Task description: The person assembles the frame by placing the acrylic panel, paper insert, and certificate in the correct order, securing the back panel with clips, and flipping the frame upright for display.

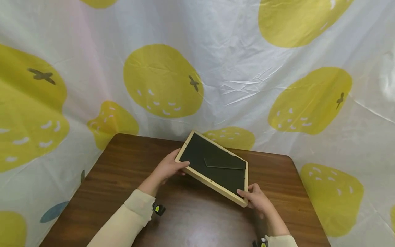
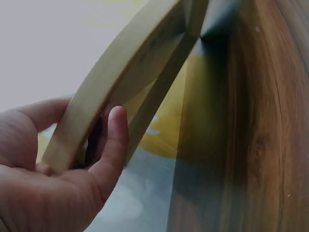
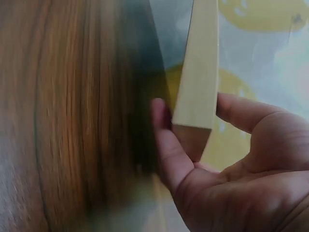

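Note:
A picture frame [image 1: 213, 181] with a light wooden border is held tilted over the table, its black backing board [image 1: 197, 151] and folded stand flap [image 1: 226, 159] facing up. My left hand [image 1: 168, 166] grips its left corner, thumb on the back and fingers beneath. At the near right corner my right hand [image 1: 257, 199] pinches the border the same way. In the left wrist view, the fingers [image 2: 116, 130] curl under the wooden edge [image 2: 111, 72]. The right wrist view has the frame's corner [image 3: 195, 96] between thumb and fingers.
The dark brown wooden table [image 1: 123, 164] lies below, with rounded far corners. Behind and at both sides hangs a pale curtain [image 1: 228, 68] printed with yellow fruit. Each wrist wears a small black device, the left one [image 1: 158, 208] at the sleeve cuff.

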The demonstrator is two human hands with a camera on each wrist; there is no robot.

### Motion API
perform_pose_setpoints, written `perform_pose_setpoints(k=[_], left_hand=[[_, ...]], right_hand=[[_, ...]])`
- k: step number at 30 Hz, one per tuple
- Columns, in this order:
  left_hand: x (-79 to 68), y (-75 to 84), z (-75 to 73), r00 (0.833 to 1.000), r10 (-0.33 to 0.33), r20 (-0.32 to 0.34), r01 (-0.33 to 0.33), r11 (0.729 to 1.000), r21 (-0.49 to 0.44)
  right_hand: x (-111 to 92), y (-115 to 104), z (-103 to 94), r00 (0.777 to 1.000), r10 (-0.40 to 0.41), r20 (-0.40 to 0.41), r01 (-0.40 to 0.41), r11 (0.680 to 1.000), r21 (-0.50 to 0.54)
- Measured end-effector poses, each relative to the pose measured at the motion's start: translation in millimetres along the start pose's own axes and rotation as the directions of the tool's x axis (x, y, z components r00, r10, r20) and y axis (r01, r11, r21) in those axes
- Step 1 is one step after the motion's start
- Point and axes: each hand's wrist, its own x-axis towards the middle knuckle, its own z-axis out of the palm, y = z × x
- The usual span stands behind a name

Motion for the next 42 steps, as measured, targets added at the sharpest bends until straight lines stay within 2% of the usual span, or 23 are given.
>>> perform_pose_setpoints(k=[5, 8, 13, 16, 18, 20, 22, 24, 26, 28, 30, 33, 35, 37, 39, 42], left_hand=[[-0.4, 6.5, -0.6, 0.994, 0.004, -0.112, -0.009, 0.999, -0.050], [-2.7, 11.9, -2.9, 0.993, 0.000, -0.117, -0.008, 0.998, -0.067], [-7.1, 21.8, -7.3, 0.996, 0.021, -0.086, -0.023, 0.999, -0.028], [-10.0, 28.2, -10.8, 0.997, 0.036, -0.072, -0.036, 0.999, -0.008], [-13.1, 33.5, -13.1, 0.997, 0.035, -0.064, -0.035, 0.999, 0.009], [-16.9, 38.8, -15.3, 0.998, 0.038, -0.051, -0.036, 0.999, 0.038], [-21.4, 45.2, -16.7, 0.999, 0.037, -0.032, -0.035, 0.997, 0.066], [-25.5, 52.1, -17.6, 0.999, 0.044, -0.001, -0.044, 0.995, 0.092], [-28.9, 59.7, -17.6, 0.998, 0.055, 0.036, -0.059, 0.991, 0.123], [-31.2, 68.0, -16.6, 0.996, 0.067, 0.067, -0.076, 0.987, 0.144], [-32.4, 76.2, -15.2, 0.992, 0.078, 0.095, -0.093, 0.982, 0.162], [-33.9, 86.1, -12.8, 0.988, 0.089, 0.123, -0.111, 0.976, 0.189], [-34.5, 89.2, -11.7, 0.985, 0.091, 0.145, -0.119, 0.972, 0.204], [-35.8, 91.1, -10.4, 0.982, 0.094, 0.165, -0.131, 0.964, 0.231], [-37.1, 92.4, -9.2, 0.977, 0.093, 0.191, -0.139, 0.960, 0.242], [-38.6, 96.1, -7.2, 0.967, 0.101, 0.235, -0.160, 0.955, 0.248]], right_hand=[[-15, -9, 10.3, 0.993, 0.028, 0.119, -0.030, 0.999, 0.014], [-20, -11, 12.0, 0.988, 0.058, 0.140, -0.054, 0.998, -0.034], [-26, -13, 10.4, 0.988, 0.079, 0.135, -0.052, 0.979, -0.195], [-29, -19, 8.2, 0.990, 0.073, 0.121, -0.035, 0.956, -0.291], [-30, -27, 6.6, 0.995, 0.055, 0.082, -0.023, 0.935, -0.354], [-32, -38, 5.3, 1.000, 0.002, 0.016, 0.005, 0.897, -0.442], [-32, -51, 5.5, 0.994, -0.099, -0.053, 0.057, 0.850, -0.524], [-31, -64, 9.1, 0.969, -0.232, -0.086, 0.138, 0.794, -0.592], [-29, -78, 16.2, 0.928, -0.363, -0.082, 0.238, 0.750, -0.617], [-26, -92, 26.0, 0.875, -0.482, -0.046, 0.363, 0.716, -0.596], [-23, -108, 36.1, 0.815, -0.579, 0.001, 0.475, 0.667, -0.574], [-17, -133, 49.5, 0.725, -0.681, 0.101, 0.610, 0.567, -0.554], [-10, -148, 57.1, 0.678, -0.711, 0.184, 0.670, 0.496, -0.553], [-2, -160, 64.5, 0.648, -0.712, 0.270, 0.712, 0.442, -0.545], [8, -170, 71.2, 0.632, -0.692, 0.348, 0.741, 0.409, -0.532], [20, -183, 78.9, 0.628, -0.638, 0.445, 0.762, 0.391, -0.516]])
